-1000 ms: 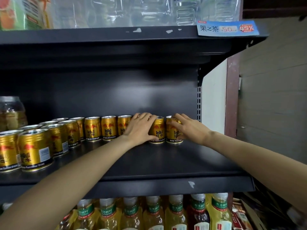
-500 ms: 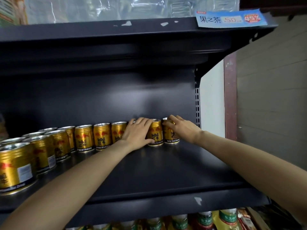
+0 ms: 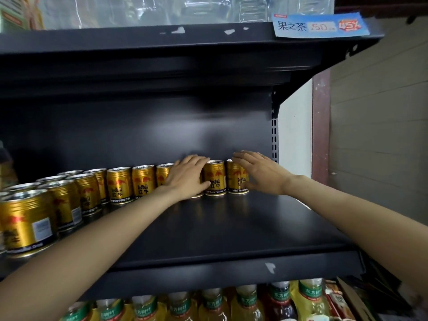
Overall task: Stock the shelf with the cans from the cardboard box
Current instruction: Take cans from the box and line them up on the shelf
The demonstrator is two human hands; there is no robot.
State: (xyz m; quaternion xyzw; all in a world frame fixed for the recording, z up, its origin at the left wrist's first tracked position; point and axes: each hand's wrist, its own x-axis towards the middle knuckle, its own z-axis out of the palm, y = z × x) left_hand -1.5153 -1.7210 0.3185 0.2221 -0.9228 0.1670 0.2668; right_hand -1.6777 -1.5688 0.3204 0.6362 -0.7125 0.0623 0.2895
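2 gold cans stand upright at the right end of the back row: the second-last can (image 3: 215, 177) and the end can (image 3: 236, 176), side by side against the rear wall of the dark shelf (image 3: 231, 228). The left hand (image 3: 188, 176) lies over a third can just left of them, almost hiding it; its fingers are extended and close together, draped across the can's top, with the thumb reaching to the lower front of the second-last can. The hand looks laid on rather than wrapped around. The right hand (image 3: 260, 173) comes in from the right, fingers straight and slightly spread, flat against the top and right side of the end can, thumb low near its base; nothing is gripped. Further left, the row of gold cans (image 3: 129, 184) runs on, curving forward to a large near can (image 3: 25, 222) at the frame's left edge. Above, a blue price tag (image 3: 320, 25) hangs off the upper shelf's lip, under clear plastic-wrapped bottles (image 3: 162, 10). Below, green-labelled drink bottles (image 3: 245, 302) fill the lower shelf.
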